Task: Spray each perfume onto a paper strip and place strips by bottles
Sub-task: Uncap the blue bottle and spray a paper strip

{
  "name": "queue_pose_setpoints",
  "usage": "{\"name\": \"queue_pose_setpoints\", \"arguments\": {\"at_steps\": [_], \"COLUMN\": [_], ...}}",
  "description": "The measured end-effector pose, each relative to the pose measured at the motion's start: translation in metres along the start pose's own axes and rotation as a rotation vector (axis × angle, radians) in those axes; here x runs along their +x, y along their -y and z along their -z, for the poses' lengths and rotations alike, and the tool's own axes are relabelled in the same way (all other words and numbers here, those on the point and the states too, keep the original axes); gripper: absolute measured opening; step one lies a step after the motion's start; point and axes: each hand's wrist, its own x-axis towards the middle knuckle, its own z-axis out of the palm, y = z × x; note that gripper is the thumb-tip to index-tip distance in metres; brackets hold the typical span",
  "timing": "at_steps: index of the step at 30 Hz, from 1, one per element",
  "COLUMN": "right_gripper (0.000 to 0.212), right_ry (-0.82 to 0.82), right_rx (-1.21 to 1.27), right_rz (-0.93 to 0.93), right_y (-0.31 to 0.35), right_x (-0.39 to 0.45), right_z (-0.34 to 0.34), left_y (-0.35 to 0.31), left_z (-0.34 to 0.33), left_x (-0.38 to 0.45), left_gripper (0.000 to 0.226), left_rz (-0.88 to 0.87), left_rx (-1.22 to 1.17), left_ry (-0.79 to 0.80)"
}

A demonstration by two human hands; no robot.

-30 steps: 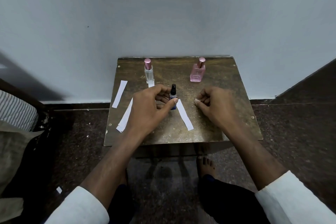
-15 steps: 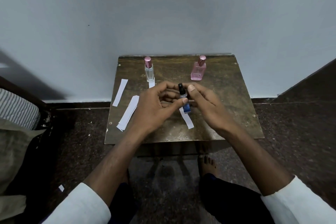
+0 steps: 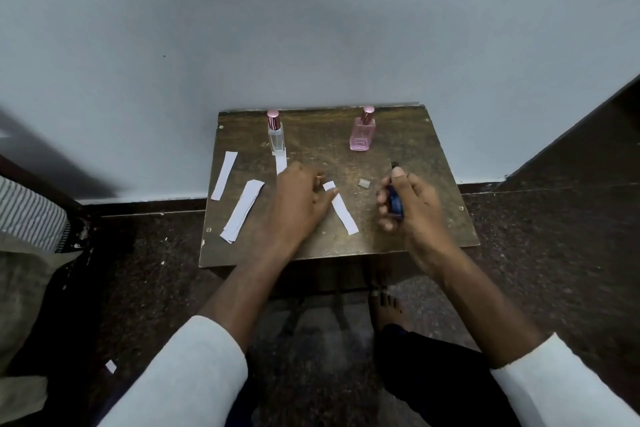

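The right hand grips the small blue perfume bottle above the tabletop's right side, thumb near its black nozzle. The left hand, fingers loosely bent, touches the flimsy white paper strip mid-table; pinching one end should best lift it.

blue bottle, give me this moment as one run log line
right hand grips blue bottle above table | left hand touches paper strip | small cap lies on table
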Motion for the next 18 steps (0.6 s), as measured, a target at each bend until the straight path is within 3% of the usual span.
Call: {"name": "queue_pose_setpoints", "arguments": {"at_steps": [7, 12, 18], "right_gripper": [0.027, 0.029, 0.033], "right_ry": [-0.021, -0.071, -0.042], "right_rx": [0.046, 0.075, 0.123], "right_rz": [-0.042, -0.06, -0.054], "right_y": [0.001, 0.0, 0.007], "right_x": [-0.04, -0.054, -0.074], "right_z": [-0.01, -0.007, -0.009], "left_y": [-0.006, -0.004, 0.0], "left_z": [-0.019, -0.022, -0.017], "left_x": [0.008, 0.012, -0.001], "left_gripper": [0.034, 0.014, 0.021], "left_rz": [0.142, 0.177, 0.169], "left_rx": [0.094, 0.009, -0.131], "left_ry": [0.119, 0.111, 0.08]}}
